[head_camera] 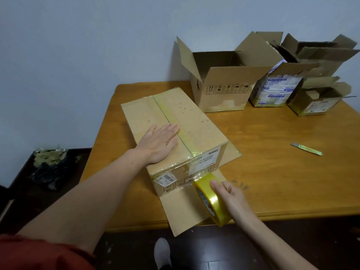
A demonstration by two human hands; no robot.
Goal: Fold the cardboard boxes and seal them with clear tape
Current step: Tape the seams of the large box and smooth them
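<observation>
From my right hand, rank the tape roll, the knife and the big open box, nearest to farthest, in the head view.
1. Tape roll, gripped by the right hand itself.
2. Knife, lying farther out to the right.
3. Open box, far back, beyond the hand.

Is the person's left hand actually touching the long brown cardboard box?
Touching. The head view shows the left hand lying flat, palm down, on the taped top of the long brown cardboard box.
</observation>
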